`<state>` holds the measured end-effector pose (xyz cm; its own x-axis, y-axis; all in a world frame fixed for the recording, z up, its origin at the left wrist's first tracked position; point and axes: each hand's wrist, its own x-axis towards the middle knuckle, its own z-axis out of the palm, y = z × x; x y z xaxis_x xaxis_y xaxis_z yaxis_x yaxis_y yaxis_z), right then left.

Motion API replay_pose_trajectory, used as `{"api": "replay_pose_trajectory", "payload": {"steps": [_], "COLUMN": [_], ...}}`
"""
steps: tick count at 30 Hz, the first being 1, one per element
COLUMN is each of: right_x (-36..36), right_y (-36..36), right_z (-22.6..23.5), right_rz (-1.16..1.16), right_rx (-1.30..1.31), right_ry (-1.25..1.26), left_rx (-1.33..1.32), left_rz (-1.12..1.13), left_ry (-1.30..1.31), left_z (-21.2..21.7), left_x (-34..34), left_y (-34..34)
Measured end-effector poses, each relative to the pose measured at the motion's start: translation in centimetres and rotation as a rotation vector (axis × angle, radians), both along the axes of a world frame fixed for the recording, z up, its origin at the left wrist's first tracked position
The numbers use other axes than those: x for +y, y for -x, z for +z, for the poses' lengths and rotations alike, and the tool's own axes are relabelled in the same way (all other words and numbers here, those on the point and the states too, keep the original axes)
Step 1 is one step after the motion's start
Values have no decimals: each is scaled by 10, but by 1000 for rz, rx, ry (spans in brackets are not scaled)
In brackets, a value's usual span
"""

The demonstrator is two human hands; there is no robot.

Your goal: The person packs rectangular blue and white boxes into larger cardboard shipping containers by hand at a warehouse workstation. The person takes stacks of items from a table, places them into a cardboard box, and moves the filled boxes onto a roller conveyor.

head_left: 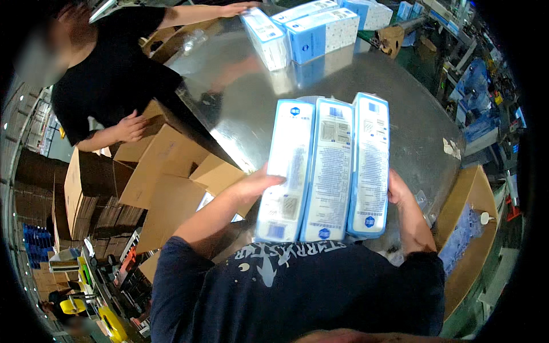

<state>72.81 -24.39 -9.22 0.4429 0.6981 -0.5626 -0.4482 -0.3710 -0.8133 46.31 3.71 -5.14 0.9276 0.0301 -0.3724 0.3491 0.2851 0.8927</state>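
Observation:
Three tall blue-and-white packs stand side by side in front of my chest: a left pack (286,154), a middle pack (327,177) and a right pack (370,160). My left hand (258,186) is closed against the outer side of the left pack, its thumb over the printed face. On the far side of the row, my right hand (397,187) presses the right pack; most of its fingers are hidden. The packs sit squeezed between both hands, with narrow gaps near their tops.
Beyond lies a shiny metal table (223,86) with more blue-and-white packs (323,37) at its far edge. A co-worker (114,86) touches one there. An open carton (171,177) is at my left, another carton (466,240) with clear plastic at my right. Flattened cardboard (103,211) is stacked farther left.

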Motion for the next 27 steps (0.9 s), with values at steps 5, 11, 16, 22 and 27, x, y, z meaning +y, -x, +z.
{"api": "replay_pose_trajectory", "payload": {"steps": [5, 11, 16, 22, 27], "right_x": [45, 107, 109, 119, 173], "right_y": [32, 106, 234, 236, 301], "right_z": [46, 94, 123, 113, 50], "right_rz": [-73, 70, 1251, 1132, 948], "right_rx": [62, -40, -633, -383, -587], "right_ry": [-89, -662, -205, -477, -186], "left_rx": [-11, -299, -203, 457, 368], "left_rz": [217, 425, 417, 235, 298], "left_ry": [-321, -982, -421, -1462, -1162], "left_z": [42, 219, 251, 32, -92], "left_x": [-2, 53, 79, 13, -20], "left_y": [16, 106, 268, 368, 428]}}
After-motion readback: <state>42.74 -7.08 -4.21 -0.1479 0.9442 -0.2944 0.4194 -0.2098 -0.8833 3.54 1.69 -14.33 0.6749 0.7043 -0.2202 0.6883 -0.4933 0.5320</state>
